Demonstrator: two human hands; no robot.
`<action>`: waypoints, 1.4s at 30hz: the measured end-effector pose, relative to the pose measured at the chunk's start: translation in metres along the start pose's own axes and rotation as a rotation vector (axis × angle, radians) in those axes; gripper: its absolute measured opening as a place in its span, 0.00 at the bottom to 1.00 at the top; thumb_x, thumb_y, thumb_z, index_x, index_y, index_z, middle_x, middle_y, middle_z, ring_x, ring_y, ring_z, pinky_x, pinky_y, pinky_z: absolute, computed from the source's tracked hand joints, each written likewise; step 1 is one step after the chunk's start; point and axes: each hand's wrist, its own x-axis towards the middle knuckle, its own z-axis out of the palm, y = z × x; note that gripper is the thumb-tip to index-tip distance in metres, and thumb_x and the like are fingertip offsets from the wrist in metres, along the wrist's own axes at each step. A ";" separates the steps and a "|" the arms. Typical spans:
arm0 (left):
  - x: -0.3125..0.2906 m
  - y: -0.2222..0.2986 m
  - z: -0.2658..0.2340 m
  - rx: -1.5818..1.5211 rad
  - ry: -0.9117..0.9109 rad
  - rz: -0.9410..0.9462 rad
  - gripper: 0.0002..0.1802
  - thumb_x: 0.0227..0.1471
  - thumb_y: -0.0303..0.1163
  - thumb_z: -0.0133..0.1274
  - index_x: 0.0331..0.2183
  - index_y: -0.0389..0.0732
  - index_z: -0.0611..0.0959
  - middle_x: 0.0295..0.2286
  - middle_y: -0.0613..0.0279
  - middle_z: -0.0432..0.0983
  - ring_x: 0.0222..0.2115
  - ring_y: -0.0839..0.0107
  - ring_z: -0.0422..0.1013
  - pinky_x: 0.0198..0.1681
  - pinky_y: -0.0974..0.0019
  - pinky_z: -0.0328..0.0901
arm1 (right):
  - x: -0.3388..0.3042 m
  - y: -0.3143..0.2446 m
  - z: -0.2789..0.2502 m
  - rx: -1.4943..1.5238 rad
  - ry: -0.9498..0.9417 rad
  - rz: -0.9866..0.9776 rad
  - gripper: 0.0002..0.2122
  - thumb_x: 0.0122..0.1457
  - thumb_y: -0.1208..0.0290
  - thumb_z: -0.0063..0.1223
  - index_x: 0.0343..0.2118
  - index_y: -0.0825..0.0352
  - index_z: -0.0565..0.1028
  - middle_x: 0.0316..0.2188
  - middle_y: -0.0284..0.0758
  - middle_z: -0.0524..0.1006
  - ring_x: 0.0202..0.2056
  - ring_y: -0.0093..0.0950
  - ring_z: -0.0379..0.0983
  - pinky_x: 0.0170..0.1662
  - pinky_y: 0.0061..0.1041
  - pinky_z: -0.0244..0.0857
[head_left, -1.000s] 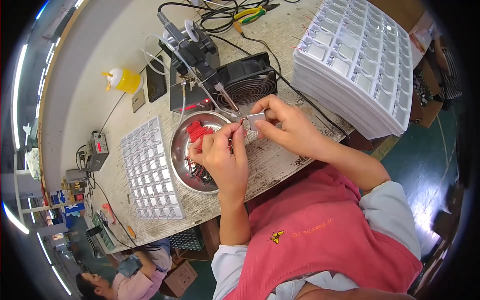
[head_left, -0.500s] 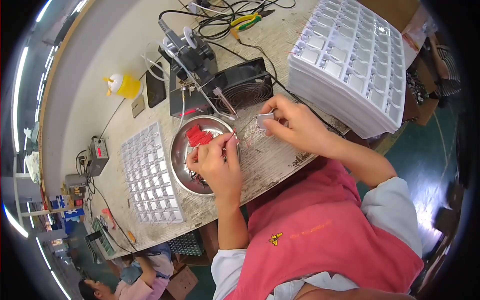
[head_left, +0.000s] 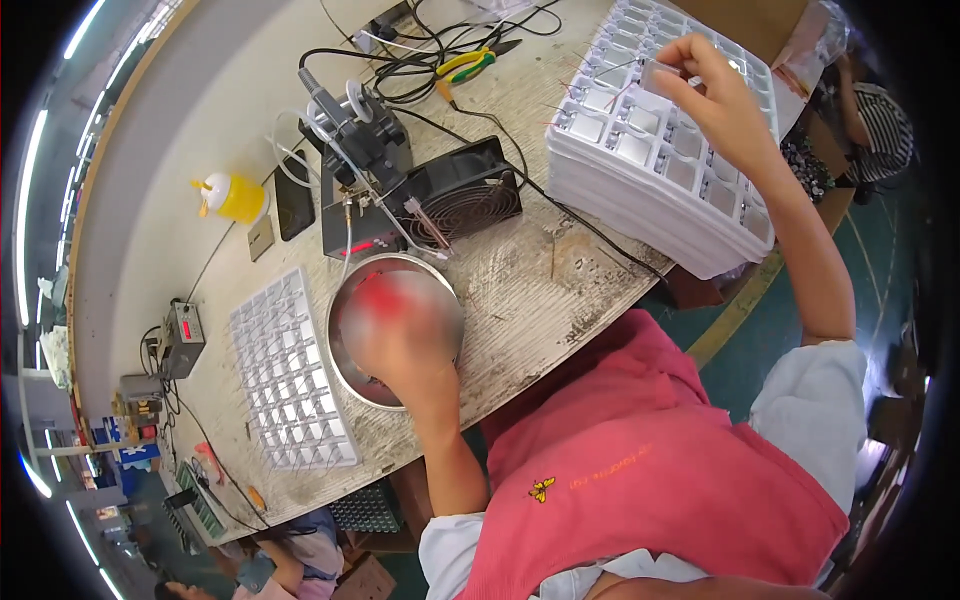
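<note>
My right hand (head_left: 718,105) is raised over the top tray of a white plastic tray stack (head_left: 640,215) at the right. Its thumb and fingers pinch a small flat silver square piece (head_left: 652,76), with thin wires showing beside it. Silver square pieces sit in many of the tray's pockets. At the centre left, my left hand (head_left: 405,345) reaches into a round metal bowl (head_left: 336,352) that holds short red wires (head_left: 378,290). The picture is blurred there, so what the fingers do or hold is hidden.
Behind the bowl, a soldering iron on a stand (head_left: 428,222) points down beside a black fan (head_left: 465,200). A second white tray (head_left: 347,455) lies to the left. Farther back are a yellow bottle (head_left: 238,198), pliers (head_left: 468,65) and loose cables. Another person (head_left: 290,570) sits at lower left.
My right hand has carried the silver square piece from beside the iron up to the tray stack. My left hand has gone down into the bowl from above its right rim.
</note>
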 end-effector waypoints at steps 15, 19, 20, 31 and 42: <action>-0.004 0.002 0.003 -0.013 0.020 -0.016 0.06 0.54 0.35 0.55 0.32 0.43 0.81 0.24 0.72 0.80 0.27 0.78 0.69 0.52 0.64 0.48 | 0.012 0.044 0.008 -0.132 -0.109 0.113 0.08 0.60 0.70 0.51 0.38 0.69 0.73 0.32 0.32 0.73 0.35 0.22 0.67 0.39 0.22 0.63; -0.005 0.000 0.001 -0.030 0.007 -0.042 0.07 0.55 0.35 0.55 0.32 0.43 0.81 0.24 0.73 0.81 0.27 0.79 0.70 0.53 0.63 0.47 | 0.007 0.045 0.007 -0.376 -0.018 -0.120 0.08 0.58 0.69 0.52 0.35 0.69 0.74 0.34 0.36 0.74 0.41 0.32 0.67 0.44 0.28 0.63; -0.005 0.000 0.001 -0.031 0.007 -0.042 0.07 0.55 0.35 0.55 0.32 0.43 0.81 0.24 0.73 0.81 0.27 0.79 0.70 0.53 0.63 0.47 | 0.006 0.044 0.006 -0.487 -0.043 -0.200 0.08 0.57 0.69 0.52 0.34 0.69 0.74 0.35 0.37 0.73 0.44 0.36 0.66 0.45 0.31 0.62; -0.007 -0.002 0.001 -0.056 -0.006 -0.061 0.05 0.55 0.34 0.55 0.32 0.44 0.81 0.25 0.72 0.81 0.28 0.81 0.71 0.53 0.64 0.46 | -0.003 0.015 0.016 -0.553 -0.058 -0.323 0.10 0.51 0.66 0.59 0.25 0.67 0.74 0.35 0.37 0.73 0.45 0.38 0.66 0.49 0.35 0.62; -0.002 0.008 -0.002 -0.074 -0.004 -0.059 0.05 0.53 0.33 0.55 0.31 0.43 0.82 0.25 0.73 0.81 0.30 0.79 0.71 0.53 0.64 0.47 | -0.009 0.012 0.008 -0.374 -0.087 -0.281 0.09 0.55 0.71 0.55 0.33 0.67 0.68 0.40 0.34 0.71 0.47 0.33 0.63 0.57 0.31 0.51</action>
